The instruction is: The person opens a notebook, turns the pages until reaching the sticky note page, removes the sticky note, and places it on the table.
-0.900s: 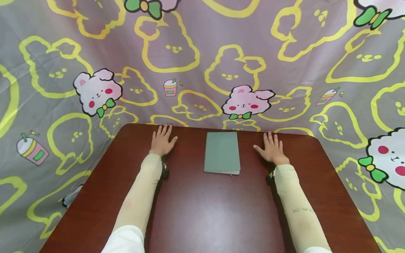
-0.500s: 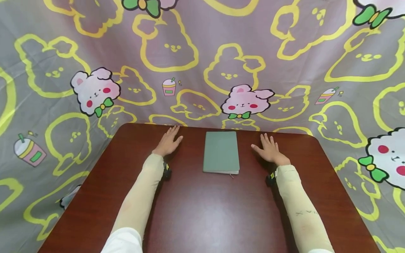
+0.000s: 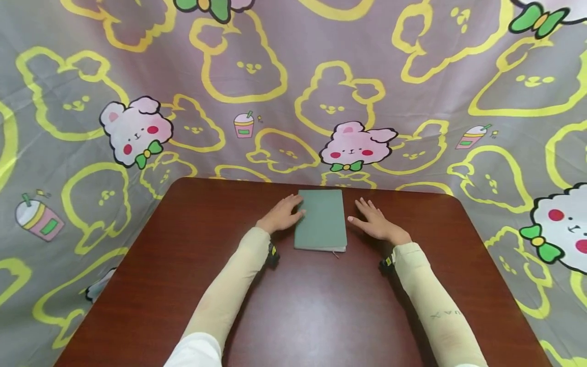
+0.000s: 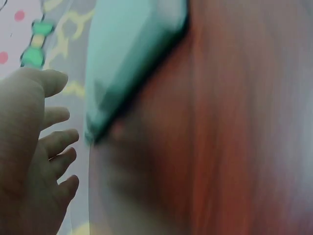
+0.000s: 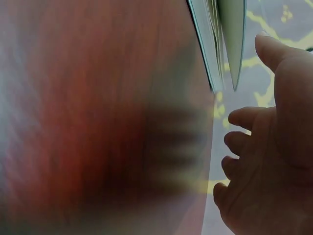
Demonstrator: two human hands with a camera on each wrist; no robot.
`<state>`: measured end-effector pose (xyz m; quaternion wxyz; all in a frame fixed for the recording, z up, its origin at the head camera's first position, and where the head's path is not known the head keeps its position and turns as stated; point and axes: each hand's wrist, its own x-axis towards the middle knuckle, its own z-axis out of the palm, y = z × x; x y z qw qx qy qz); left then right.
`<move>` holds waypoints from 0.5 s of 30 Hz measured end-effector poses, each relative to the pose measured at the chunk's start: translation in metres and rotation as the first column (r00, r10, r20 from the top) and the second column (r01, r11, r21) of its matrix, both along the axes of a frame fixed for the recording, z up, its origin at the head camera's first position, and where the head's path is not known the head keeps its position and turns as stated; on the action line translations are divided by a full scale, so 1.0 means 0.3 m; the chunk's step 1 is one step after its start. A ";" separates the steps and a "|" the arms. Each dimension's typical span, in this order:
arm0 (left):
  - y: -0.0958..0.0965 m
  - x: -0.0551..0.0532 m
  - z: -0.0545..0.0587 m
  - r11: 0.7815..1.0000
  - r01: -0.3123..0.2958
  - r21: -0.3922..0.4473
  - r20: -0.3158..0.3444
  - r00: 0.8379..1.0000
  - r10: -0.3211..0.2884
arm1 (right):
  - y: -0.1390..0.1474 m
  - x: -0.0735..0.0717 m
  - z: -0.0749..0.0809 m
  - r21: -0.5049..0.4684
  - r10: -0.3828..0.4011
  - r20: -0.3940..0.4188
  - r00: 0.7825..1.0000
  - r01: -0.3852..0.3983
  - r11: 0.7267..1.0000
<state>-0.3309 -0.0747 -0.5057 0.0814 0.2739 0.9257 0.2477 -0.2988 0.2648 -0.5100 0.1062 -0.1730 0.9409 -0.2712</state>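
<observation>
A green notebook [image 3: 322, 220] lies closed near the far edge of the table, a ribbon end showing at its near edge. My left hand [image 3: 282, 214] is at its left side, fingertips overlapping the cover's edge in the head view. To the right of the notebook, a short gap away, is my right hand [image 3: 377, 223], its fingers spread and pointing forward. In the left wrist view the left hand [image 4: 34, 147] has relaxed fingers beside the notebook [image 4: 122, 54]. The right wrist view shows the notebook's page side [image 5: 215, 39] with the cover slightly lifted, near the right hand [image 5: 274, 142].
The dark red-brown wooden table [image 3: 312, 311] has rounded far corners. A grey curtain [image 3: 275, 51] printed with yellow bear outlines and white rabbits hangs behind and along both sides. Each wrist wears a small black camera, the left one [image 3: 273, 254] and the right one [image 3: 387, 263].
My left hand has moved right, from the table's far left part to the notebook's left edge. The right hand has shifted slightly left towards the notebook, which stays in place.
</observation>
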 end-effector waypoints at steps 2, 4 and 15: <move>0.049 0.013 0.000 0.999 0.030 -0.032 -0.011 0.999 -0.030 | -0.018 0.007 0.003 -0.012 0.016 -0.006 1.000 -0.016 1.000; 0.094 0.026 -0.004 0.996 0.051 -0.067 -0.029 0.998 -0.053 | -0.032 0.012 0.005 -0.018 0.036 -0.013 0.999 -0.036 0.999; 0.216 0.075 -0.048 0.981 0.108 -0.161 -0.029 0.993 -0.114 | -0.044 0.016 0.021 -0.042 0.071 0.048 0.996 -0.069 0.997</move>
